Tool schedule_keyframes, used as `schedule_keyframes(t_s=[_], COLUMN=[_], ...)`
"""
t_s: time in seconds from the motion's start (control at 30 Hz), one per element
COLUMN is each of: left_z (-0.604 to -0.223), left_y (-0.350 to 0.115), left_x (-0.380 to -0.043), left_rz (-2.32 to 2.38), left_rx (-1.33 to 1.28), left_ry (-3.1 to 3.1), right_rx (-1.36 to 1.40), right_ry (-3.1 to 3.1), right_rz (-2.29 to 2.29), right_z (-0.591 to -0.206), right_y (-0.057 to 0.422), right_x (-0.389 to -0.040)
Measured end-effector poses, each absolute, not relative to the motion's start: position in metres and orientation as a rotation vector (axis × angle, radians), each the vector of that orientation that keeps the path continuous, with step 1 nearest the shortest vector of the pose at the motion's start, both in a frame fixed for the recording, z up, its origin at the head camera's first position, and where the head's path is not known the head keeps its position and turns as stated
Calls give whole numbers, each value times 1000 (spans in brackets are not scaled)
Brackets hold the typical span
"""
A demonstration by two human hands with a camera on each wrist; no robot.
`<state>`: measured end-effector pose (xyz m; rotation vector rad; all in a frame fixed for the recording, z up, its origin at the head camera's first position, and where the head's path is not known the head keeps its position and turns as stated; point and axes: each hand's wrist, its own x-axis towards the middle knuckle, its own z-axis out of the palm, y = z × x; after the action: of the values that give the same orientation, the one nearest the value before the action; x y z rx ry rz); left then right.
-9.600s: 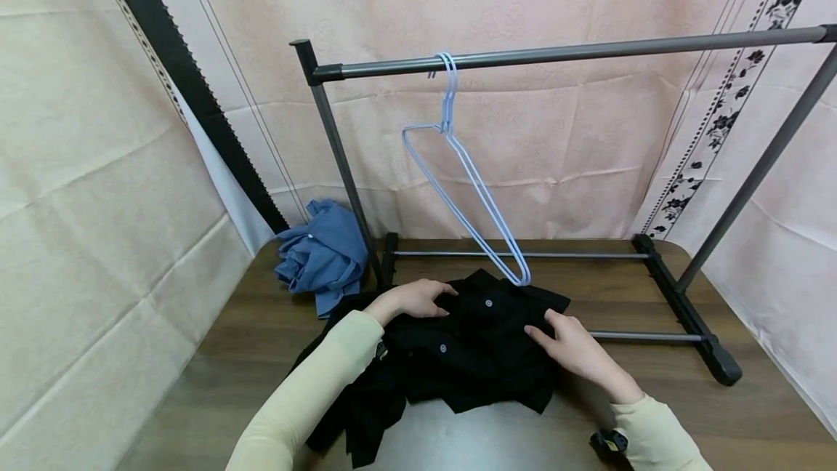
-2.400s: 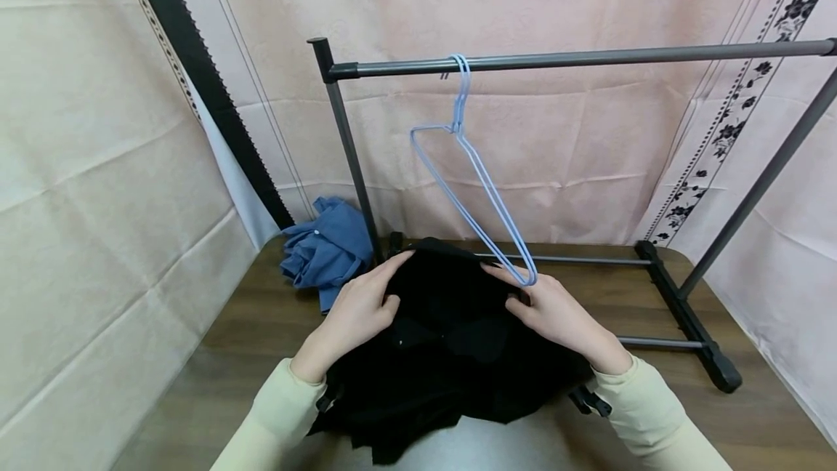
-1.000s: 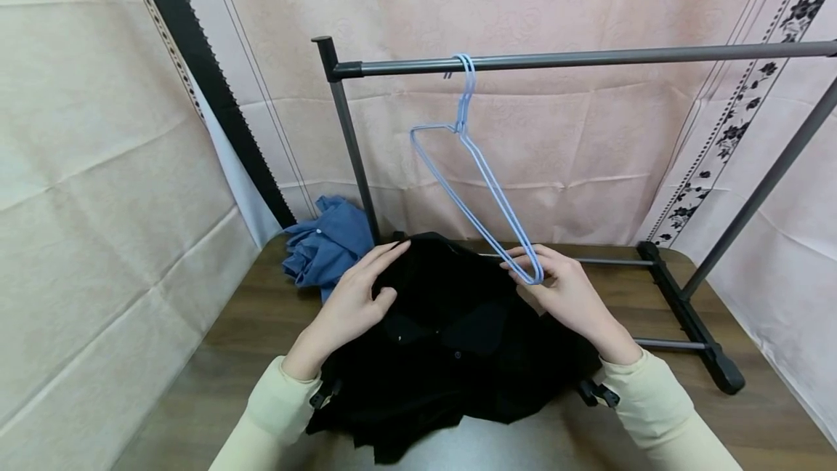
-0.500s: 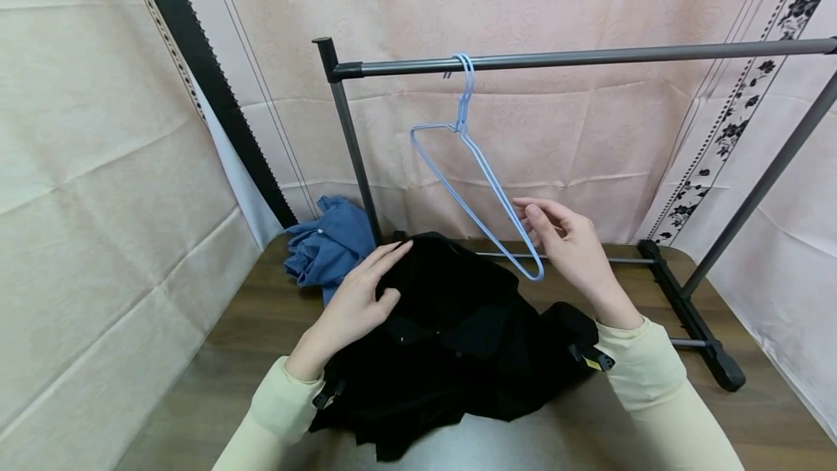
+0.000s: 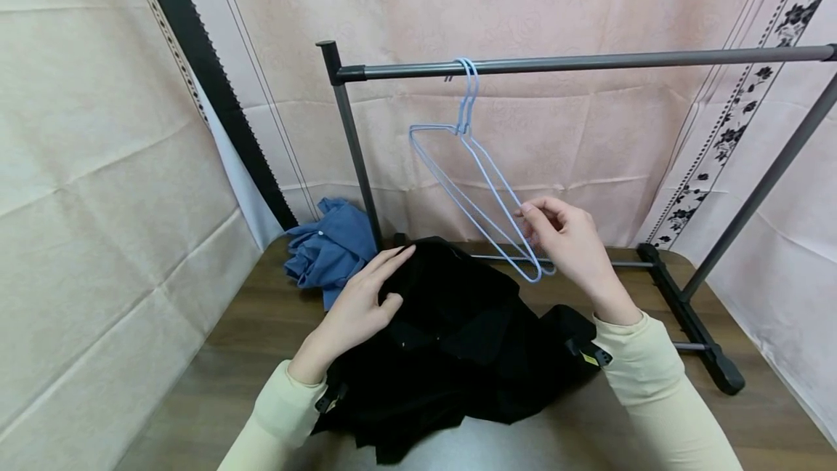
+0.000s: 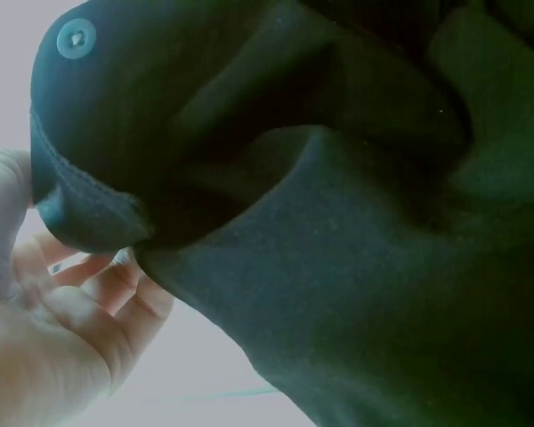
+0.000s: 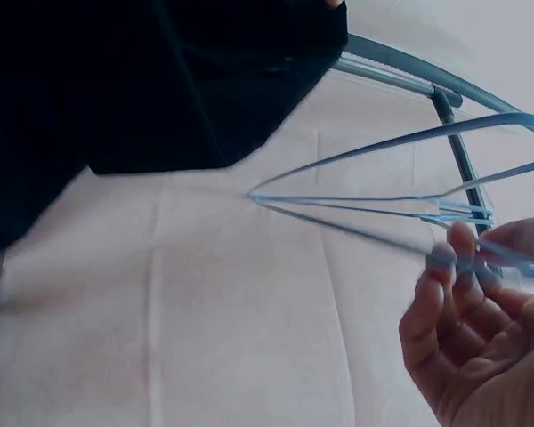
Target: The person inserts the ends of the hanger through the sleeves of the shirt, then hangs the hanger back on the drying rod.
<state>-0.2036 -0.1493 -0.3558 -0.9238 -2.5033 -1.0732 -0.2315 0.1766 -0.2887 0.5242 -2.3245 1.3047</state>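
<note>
Over on the left, a blue garment lies crumpled on the table by the rack post, on no hanger. Next, the left hand keeps its thumb on one side of the black shirt's cloth and its fingers on the other, a light grip near the collar. The black shirt sits in front of the person, loosely spread, buttons showing, collar end propped up. Above it, two blue hangers hang bare from the rail, their frames slightly parted. At the right, the right hand pinches the wire of one between thumb and fingertips. I'd judge this early: shirt laid out, a hanger in hand, yet neither unhooked and neither garment on one.
</note>
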Motion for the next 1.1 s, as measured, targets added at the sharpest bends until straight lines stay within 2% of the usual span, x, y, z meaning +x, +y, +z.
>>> schedule_keyframes(t_s=[0.33,1.1], left_z=[-360,-360], left_y=[-148,-149], left_x=[-204,-203], left_rz=[-1063,-1075], left_rx=[-932,-916], left_ry=[-2518,-2534], right_rx=[412,375], right_ry=[-2311,-2169], right_rz=[1100,1143], right_z=[-289,-284], right_y=[184,191], right_x=[-237,-233])
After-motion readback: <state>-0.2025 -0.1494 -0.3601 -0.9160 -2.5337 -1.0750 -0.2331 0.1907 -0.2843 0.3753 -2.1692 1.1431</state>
